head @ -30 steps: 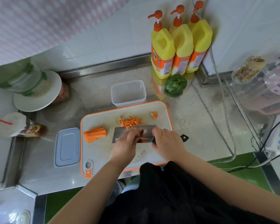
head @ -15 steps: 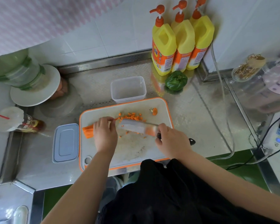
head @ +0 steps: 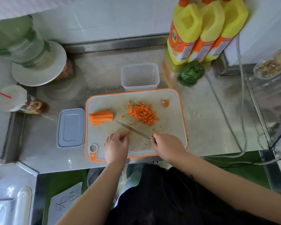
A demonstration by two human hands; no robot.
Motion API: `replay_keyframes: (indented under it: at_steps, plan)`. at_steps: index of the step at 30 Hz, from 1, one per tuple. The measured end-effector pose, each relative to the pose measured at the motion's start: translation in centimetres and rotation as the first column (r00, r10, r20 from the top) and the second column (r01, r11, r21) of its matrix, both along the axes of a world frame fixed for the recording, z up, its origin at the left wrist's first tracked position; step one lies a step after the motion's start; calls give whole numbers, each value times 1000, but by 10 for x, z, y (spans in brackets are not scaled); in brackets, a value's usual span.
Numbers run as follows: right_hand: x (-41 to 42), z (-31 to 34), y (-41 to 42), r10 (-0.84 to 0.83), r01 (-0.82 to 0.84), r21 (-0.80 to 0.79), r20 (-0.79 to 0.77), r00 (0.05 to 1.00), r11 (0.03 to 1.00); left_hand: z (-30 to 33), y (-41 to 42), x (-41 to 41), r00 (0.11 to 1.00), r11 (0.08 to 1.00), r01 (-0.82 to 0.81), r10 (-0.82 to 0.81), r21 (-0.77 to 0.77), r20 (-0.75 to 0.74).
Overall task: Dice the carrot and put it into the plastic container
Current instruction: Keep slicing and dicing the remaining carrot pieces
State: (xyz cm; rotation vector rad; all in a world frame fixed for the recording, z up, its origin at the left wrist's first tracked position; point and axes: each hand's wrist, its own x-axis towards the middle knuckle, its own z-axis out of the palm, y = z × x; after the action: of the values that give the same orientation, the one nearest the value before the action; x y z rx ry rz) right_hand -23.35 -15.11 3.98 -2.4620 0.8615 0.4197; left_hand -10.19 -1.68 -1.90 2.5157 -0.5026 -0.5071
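Steel surface [head: 201, 127] carries one cutting board [head: 173, 127]. Right hand [head: 167, 146] wraps its grip round the knife [head: 133, 129] handle, blade angled far-left. Left hand [head: 116, 146], fingers curled, pinches a carrot sliver. One diced pile [head: 142, 115], one carrot strip bundle [head: 101, 117], one plastic container [head: 139, 77] beyond the board, three yellow bottles [head: 185, 33].

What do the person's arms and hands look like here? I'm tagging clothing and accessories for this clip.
Both forearms are bare from elbow to wrist: no sleeves reach them. The left hand and right hand wear no gloves, and no watch, bracelet or ring is visible. A black garment covers the torso below the arms.
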Motion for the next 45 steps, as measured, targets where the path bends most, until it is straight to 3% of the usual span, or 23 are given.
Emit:
replay_keyframes:
  at_steps: [7, 13, 30, 36, 45]
  plan:
    - [4, -9, 8, -4, 11, 69, -104, 995, 998, -3, 4, 0, 1000, 1000, 24, -24, -11, -16]
    - [16, -11, 7, -49, 61, 152, -86, 995, 986, -4, 6, 9, 997, 998, 64, -63, 12, -48]
    - [16, -10, 23, -74, 83, 148, -69, 995, 986, -7, 8, 15, 991, 995, 102, -102, -4, -89]
    - [22, -16, 36, -47, 58, 84, -132, 990, 995, -6, 8, 15, 990, 995, 101, -100, 7, -97]
    - [16, -8, 36, -67, 75, 135, -62, 996, 988, -4, 11, 15, 988, 993, 113, -110, 17, -107]
